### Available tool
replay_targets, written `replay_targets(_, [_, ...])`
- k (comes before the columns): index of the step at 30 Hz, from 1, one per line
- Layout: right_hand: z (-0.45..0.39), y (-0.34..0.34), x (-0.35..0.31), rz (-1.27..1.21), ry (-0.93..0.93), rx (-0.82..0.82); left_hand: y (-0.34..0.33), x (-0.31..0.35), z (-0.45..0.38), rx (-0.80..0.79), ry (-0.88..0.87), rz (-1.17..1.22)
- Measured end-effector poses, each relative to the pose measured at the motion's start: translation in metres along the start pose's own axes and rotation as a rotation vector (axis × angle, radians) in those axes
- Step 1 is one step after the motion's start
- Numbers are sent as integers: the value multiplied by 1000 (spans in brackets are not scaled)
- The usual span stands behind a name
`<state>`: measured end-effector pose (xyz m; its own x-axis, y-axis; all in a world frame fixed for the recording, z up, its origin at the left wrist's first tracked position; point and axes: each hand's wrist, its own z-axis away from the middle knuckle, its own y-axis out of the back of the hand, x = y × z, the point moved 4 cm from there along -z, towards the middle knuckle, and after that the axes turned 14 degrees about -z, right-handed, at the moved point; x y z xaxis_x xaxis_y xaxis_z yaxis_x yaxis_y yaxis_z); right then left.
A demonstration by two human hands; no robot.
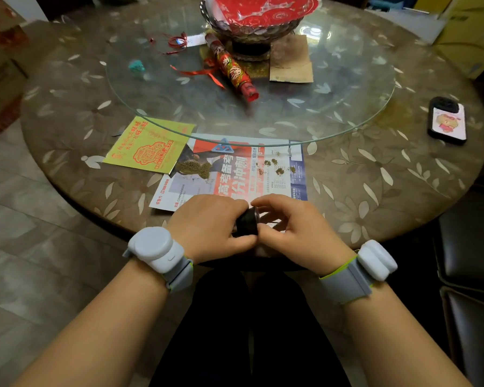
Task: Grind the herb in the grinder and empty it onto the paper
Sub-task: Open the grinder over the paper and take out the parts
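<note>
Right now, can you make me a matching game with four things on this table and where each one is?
Things:
1. grinder
2. phone
3. yellow paper
4. big herb pile

Places:
A. far right side of the table
B. on the printed paper, toward its left end
C. held between the left hand and the right hand
D. left of the printed paper, partly under the glass turntable's edge

Pairs: 1-C, 2-A, 3-D, 4-B

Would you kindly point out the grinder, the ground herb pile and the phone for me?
grinder (pixel 248 220): head view, on its dark side wall between both hands.
ground herb pile (pixel 194 167): head view, middle of the heap on the printed paper.
phone (pixel 448 122): head view, on its pictured case back.
</note>
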<state>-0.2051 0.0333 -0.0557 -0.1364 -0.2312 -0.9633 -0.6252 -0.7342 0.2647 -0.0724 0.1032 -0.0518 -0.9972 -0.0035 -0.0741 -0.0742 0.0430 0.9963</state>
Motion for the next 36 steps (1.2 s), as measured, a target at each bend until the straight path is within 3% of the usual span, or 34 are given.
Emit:
replay_targets(6, [-13, -1, -1, -100, -193, 12, 0, -1, 1, 26, 23, 4])
replay_targets(13, [-25, 1, 1, -188, -426, -118, 0, 0, 1, 21, 41, -22])
replay_targets(30, [-23, -5, -3, -175, -388, -15, -2, -1, -1, 28, 36, -25])
replay_targets(36, [-21, 1, -3, -548, -342, 37, 1, -14, 3, 85, 84, 76])
